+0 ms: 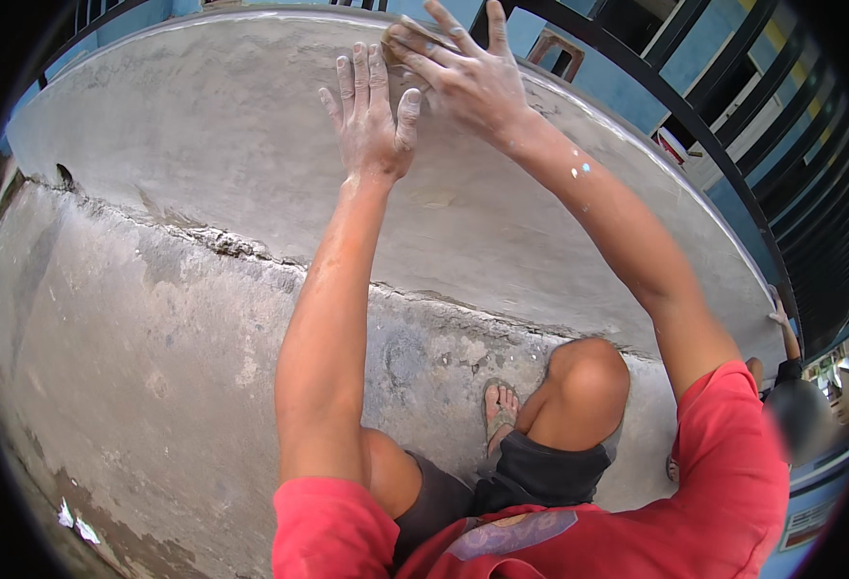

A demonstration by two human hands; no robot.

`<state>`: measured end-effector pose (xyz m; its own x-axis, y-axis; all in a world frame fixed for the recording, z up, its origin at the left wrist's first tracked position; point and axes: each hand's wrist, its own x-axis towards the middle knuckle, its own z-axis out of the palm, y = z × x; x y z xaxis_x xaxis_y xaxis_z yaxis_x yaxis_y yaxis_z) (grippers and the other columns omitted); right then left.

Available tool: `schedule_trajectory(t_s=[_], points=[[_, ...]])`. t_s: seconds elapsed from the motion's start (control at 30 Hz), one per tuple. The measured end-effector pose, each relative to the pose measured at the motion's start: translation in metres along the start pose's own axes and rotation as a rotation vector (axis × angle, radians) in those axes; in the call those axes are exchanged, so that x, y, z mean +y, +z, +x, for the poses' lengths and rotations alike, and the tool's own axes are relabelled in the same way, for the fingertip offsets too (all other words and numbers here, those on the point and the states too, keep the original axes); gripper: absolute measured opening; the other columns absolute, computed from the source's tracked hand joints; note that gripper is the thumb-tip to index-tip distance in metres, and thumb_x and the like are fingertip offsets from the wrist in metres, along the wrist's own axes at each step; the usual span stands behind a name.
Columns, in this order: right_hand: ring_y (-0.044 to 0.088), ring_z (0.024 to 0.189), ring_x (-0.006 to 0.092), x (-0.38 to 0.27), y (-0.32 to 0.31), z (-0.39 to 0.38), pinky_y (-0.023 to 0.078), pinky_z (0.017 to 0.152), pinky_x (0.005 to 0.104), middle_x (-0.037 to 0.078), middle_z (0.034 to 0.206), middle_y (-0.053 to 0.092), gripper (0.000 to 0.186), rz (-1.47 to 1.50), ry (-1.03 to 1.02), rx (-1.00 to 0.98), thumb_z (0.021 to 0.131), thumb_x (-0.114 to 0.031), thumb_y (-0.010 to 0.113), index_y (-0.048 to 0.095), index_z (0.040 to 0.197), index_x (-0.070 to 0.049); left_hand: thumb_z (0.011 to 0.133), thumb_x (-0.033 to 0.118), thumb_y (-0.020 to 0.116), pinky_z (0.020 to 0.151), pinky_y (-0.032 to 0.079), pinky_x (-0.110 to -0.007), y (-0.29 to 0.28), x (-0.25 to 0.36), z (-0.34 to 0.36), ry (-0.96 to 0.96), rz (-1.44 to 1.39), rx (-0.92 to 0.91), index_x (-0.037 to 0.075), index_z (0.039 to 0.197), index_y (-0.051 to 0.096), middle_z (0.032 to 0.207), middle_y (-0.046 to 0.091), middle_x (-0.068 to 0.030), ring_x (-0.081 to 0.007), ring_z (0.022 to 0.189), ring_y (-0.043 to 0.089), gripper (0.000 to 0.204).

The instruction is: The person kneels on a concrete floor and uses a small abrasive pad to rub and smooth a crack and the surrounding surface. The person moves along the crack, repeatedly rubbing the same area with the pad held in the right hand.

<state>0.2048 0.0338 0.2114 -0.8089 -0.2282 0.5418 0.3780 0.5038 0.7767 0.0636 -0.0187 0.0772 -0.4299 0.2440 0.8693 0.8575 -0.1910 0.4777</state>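
A low grey cement wall (222,125) rises from the rough paving, its face smooth and slightly mottled. My left hand (371,125) lies flat near the wall's upper part, fingers stretched out and holding nothing. Just right of it, my right hand (468,82) presses a rounded yellowish-brown sponge-like pad (391,48) against the wall near the top edge. Only the pad's left end shows; the fingers cover the rest, and some of them are spread. White dust coats both hands, and pale paint spots mark my right forearm.
Black metal railings (724,125) stand along the wall's top on the right. A jagged crack (222,241) runs where wall meets concrete floor (154,367). Another person (796,405) is at the far right, with a hand (779,311) by the wall. White scraps (77,521) lie lower left.
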Motion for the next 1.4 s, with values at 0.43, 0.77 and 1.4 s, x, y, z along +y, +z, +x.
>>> schedule_trajectory(t_s=[0.43,0.77,1.4], points=[[0.026,0.167,0.0170,-0.018,0.000,-0.007,-0.011,0.130,0.0741,-0.017,0.153,0.065,0.045,-0.024,0.033,-0.119,0.105,-0.041,0.065,0.066,0.150,-0.041,0.111,0.068,0.029,0.133,0.004,-0.066,-0.003,-0.005,-0.001,-0.088,-0.068,0.079,0.006,0.174,0.024,0.181,0.020,-0.0179,-0.0400,0.168,0.014,0.088],[0.028,0.165,0.0149,-0.010,0.000,-0.007,-0.011,0.130,0.0752,-0.016,0.151,0.067,0.045,-0.081,0.025,-0.089,0.106,-0.042,0.062,0.064,0.151,-0.041,0.113,0.064,0.027,0.133,0.007,-0.064,0.000,0.004,0.009,-0.081,-0.139,0.135,0.003,0.173,0.024,0.180,0.021,-0.0225,-0.0419,0.168,0.014,0.086],[0.035,0.162,0.0267,-0.053,-0.141,-0.234,0.012,0.134,0.0705,-0.002,0.167,0.052,0.044,0.898,-0.064,-1.355,0.115,-0.040,0.045,0.062,0.152,-0.024,0.109,0.066,0.043,0.131,-0.004,-0.068,0.069,0.114,0.026,-0.083,0.076,0.151,-0.010,0.171,0.006,0.179,0.001,-0.0338,-0.0504,0.167,-0.004,0.105]])
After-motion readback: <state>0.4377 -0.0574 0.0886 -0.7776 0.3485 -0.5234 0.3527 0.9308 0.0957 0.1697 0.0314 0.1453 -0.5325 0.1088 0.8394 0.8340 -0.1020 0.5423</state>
